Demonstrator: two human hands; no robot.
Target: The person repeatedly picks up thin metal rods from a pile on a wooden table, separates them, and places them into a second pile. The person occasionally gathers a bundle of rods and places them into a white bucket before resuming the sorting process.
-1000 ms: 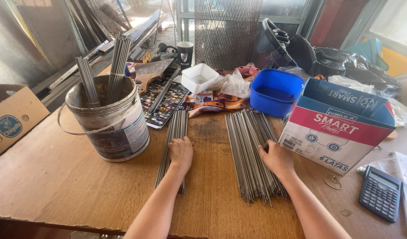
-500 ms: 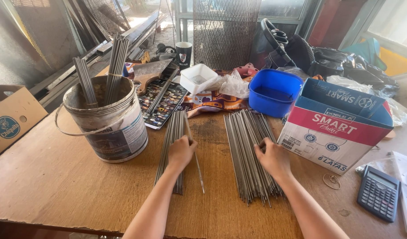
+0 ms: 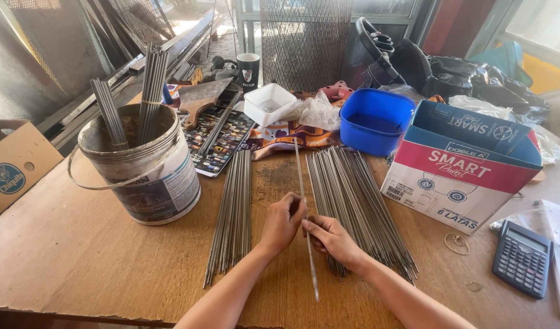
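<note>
A single thin metal rod [image 3: 304, 201] is held over the wooden table [image 3: 73, 256], between two rod piles. It is pinched by the left hand [image 3: 283, 222] and right hand [image 3: 332, 237], fingers clamped on it. The smaller pile [image 3: 233, 210] lies left, the larger pile [image 3: 356, 204] right, a bucket [image 3: 149, 176] beyond.

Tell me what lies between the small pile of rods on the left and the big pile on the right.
In the head view, between the small pile and the big pile, both hands, left hand and right hand, hold a single rod over bare wooden table.
</note>
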